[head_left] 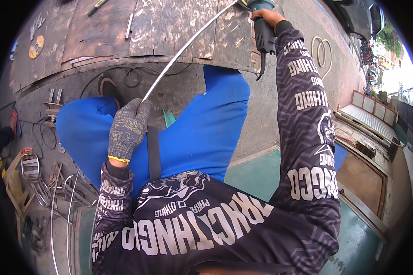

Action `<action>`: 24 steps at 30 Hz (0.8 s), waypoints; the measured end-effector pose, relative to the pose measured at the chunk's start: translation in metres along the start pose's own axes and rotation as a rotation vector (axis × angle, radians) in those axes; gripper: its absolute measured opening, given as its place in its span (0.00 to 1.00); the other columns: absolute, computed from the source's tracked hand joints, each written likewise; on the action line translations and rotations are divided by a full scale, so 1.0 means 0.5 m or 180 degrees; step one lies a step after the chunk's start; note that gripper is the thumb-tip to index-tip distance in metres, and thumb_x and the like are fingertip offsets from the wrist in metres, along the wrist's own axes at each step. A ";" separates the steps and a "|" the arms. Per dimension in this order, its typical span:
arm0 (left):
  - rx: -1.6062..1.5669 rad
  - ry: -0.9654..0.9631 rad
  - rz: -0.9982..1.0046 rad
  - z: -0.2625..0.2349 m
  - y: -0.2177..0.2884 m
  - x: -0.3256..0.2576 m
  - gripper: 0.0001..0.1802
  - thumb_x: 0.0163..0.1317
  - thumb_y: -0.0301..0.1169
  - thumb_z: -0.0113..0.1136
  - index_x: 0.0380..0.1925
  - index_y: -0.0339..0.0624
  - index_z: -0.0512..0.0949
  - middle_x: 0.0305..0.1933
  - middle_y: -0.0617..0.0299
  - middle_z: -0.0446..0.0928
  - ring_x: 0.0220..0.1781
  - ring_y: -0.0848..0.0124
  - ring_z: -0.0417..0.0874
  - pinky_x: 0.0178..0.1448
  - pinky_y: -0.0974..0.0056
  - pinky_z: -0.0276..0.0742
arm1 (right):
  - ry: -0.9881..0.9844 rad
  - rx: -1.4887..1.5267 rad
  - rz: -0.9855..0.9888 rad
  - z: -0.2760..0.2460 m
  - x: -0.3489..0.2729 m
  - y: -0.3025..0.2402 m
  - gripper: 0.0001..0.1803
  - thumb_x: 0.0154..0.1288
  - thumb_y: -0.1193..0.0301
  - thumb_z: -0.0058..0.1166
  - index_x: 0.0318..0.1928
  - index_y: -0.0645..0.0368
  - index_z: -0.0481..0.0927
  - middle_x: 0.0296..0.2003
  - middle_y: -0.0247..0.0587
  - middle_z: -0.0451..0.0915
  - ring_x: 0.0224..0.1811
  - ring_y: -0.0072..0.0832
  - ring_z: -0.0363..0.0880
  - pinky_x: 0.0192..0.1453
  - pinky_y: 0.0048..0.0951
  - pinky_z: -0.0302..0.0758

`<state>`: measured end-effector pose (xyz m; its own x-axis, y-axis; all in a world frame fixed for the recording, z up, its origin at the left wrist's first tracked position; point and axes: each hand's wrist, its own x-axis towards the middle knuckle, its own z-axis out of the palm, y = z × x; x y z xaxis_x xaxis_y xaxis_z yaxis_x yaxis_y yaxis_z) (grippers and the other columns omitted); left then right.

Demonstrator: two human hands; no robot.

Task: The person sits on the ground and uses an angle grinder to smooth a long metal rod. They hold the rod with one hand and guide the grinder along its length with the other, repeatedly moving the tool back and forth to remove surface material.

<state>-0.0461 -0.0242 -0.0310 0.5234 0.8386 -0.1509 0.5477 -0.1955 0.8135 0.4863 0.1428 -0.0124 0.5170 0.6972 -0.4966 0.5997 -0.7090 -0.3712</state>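
- The bench [96, 32], topped with worn, flaking boards, is the landmark for everything else.
- The person's blue trousers [206, 114] spread below the bench's near edge, the right knee just beside it.
- Bent metal tubes [69, 215] stand on the ground, well apart from the bench, toward the lower left.
- The rod [156, 81], pale and slender, slants over the bench from its upper right and passes beyond its near edge, ending low between the knees.
- The yellow hose [313, 51] lies looped on the ground to the right of the bench.
- The grinder [265, 36], blue-green and dark grey, is at the bench's right end, its cable hanging down. The rod runs up to its head; contact there cannot be told.
- The left hand [128, 128], gloved in grey knit, is below the bench's near edge; its grip is closed on the rod's lower end.
- The right hand [270, 17], bare, is at the bench's right end, its grip wrapped around the grinder.
- The disc [36, 47], orange-brown, lies flat on the bench's left part.
- The marker [96, 8] lies on the bench's upper part, right of the disc.
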 end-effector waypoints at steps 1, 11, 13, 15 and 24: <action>-0.0021 0.0021 0.0002 -0.001 0.005 -0.001 0.14 0.72 0.34 0.53 0.44 0.34 0.79 0.39 0.43 0.80 0.42 0.43 0.80 0.45 0.49 0.75 | -0.0062 0.0154 0.0031 -0.013 0.012 0.007 0.25 0.41 0.52 0.70 0.35 0.58 0.86 0.31 0.45 0.84 0.24 0.35 0.82 0.30 0.34 0.80; -0.0454 0.0170 -0.0822 -0.031 0.080 0.003 0.13 0.71 0.35 0.55 0.45 0.36 0.79 0.33 0.44 0.80 0.35 0.46 0.82 0.40 0.52 0.75 | -0.0145 0.0324 0.0159 -0.073 0.086 -0.005 0.23 0.41 0.53 0.70 0.34 0.56 0.85 0.30 0.45 0.84 0.22 0.36 0.81 0.28 0.34 0.79; -0.0529 0.0171 -0.1105 -0.035 0.094 0.000 0.12 0.71 0.34 0.55 0.45 0.36 0.79 0.32 0.44 0.80 0.35 0.46 0.82 0.40 0.52 0.74 | -0.0138 0.0340 0.0170 -0.076 0.079 -0.009 0.23 0.41 0.53 0.70 0.34 0.56 0.85 0.31 0.45 0.84 0.22 0.36 0.82 0.28 0.35 0.79; -0.0568 0.0108 -0.1117 -0.038 0.093 0.000 0.12 0.71 0.33 0.55 0.45 0.36 0.79 0.32 0.44 0.79 0.35 0.47 0.82 0.39 0.52 0.74 | -0.0139 0.0361 0.0175 -0.072 0.074 -0.014 0.23 0.41 0.53 0.70 0.34 0.56 0.85 0.31 0.46 0.84 0.23 0.36 0.82 0.28 0.35 0.80; 0.0840 0.0140 0.1068 -0.009 -0.015 0.003 0.11 0.69 0.25 0.53 0.47 0.35 0.79 0.47 0.46 0.79 0.48 0.49 0.82 0.50 0.52 0.79 | 0.0052 0.0000 -0.0117 -0.009 -0.001 -0.032 0.26 0.40 0.53 0.70 0.36 0.59 0.85 0.33 0.49 0.85 0.25 0.38 0.83 0.30 0.37 0.81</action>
<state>-0.0521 -0.0193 -0.0348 0.6758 0.7261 0.1264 0.5031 -0.5798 0.6409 0.4791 0.1542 -0.0029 0.5045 0.7244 -0.4699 0.6183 -0.6829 -0.3890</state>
